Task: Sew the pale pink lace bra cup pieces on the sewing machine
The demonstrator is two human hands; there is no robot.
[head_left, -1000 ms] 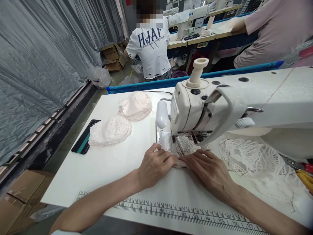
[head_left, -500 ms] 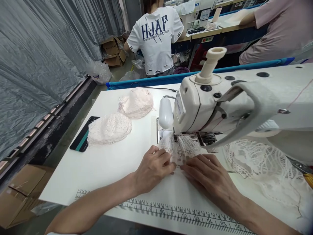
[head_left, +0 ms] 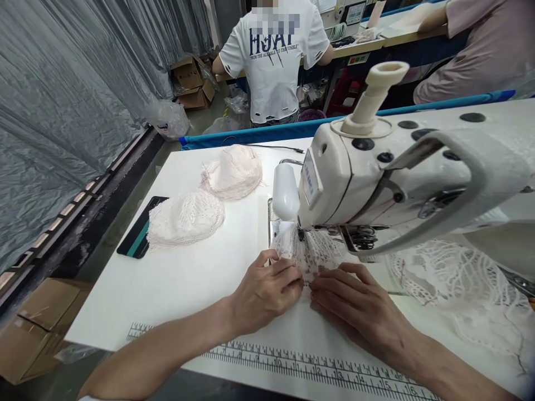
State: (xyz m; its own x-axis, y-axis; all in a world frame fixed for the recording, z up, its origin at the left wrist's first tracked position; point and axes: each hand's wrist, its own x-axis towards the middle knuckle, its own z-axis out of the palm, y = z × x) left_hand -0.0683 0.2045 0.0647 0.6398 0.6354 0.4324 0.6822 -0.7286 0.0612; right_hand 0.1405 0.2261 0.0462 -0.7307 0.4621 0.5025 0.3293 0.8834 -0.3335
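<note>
A strip of white lace fabric [head_left: 310,253] runs under the needle area of a white sewing machine [head_left: 334,178]. My left hand [head_left: 267,284] is closed on the lace's left side, its fingers curled and thumb tucked in. On the right side, my right hand [head_left: 355,301] pinches the near edge, fingers held together and resting low over the tabletop. The fingertips of both hands almost meet just in front of the presser foot, which is partly hidden by the machine head. More white lace [head_left: 455,289] lies bunched to the right, beneath the machine arm.
Left on the white table [head_left: 217,289] sit a white lace cup piece [head_left: 186,217] and a pinkish cup stack [head_left: 232,172]. A dark phone-like slab [head_left: 136,239] lies under the former. A ruler scale [head_left: 292,362] marks the front edge. Two people work beyond the blue rail [head_left: 251,133].
My left fingers have curled in more and shifted slightly toward my right hand. The camera view has tilted a little. The person in the white shirt has moved their arms.
</note>
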